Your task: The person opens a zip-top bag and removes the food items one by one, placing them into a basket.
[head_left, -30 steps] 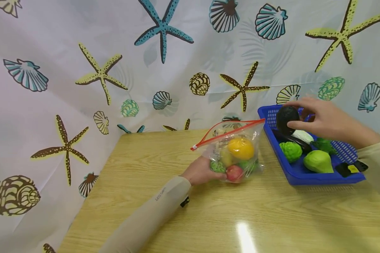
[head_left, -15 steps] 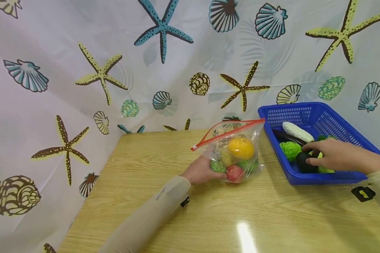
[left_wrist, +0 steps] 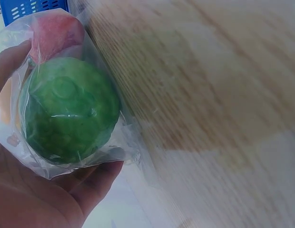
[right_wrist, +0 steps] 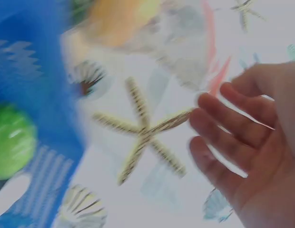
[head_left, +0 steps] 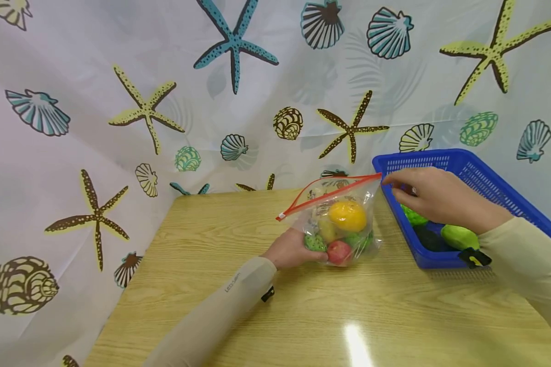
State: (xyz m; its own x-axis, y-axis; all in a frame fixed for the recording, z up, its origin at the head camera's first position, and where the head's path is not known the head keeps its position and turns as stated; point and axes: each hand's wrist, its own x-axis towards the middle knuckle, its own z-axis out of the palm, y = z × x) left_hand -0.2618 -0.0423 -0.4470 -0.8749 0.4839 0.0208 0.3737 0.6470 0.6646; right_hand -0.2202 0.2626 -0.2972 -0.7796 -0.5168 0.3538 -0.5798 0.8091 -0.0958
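In the head view, my left hand (head_left: 291, 250) grips the lower left side of a clear zip bag (head_left: 372, 204) with a red zip, its mouth partly open. Through the plastic show a yellow-orange fruit (head_left: 347, 215), a red apple-like fruit (head_left: 339, 253) and green bumpy produce (head_left: 315, 242). In the left wrist view, fingers and thumb curve round the bag beside a green round fruit (left_wrist: 69, 111). My right hand (head_left: 445, 196) holds nothing, fingers loosely bent, at the bag's upper right corner; whether it touches the zip is unclear. The right wrist view is blurred.
A blue plastic basket (head_left: 422, 258) stands right of the bag, partly behind my right arm. Inside are a dark avocado (head_left: 429, 238), a light green pear-shaped item (head_left: 460, 237) and a green bumpy one (head_left: 413, 216). A patterned curtain (head_left: 239, 117) hangs behind the wooden table (head_left: 312, 316).
My right hand lowered the avocado into the basket's front, let it go, then moved up and left to the bag's corner. My left hand and the bag stay put.
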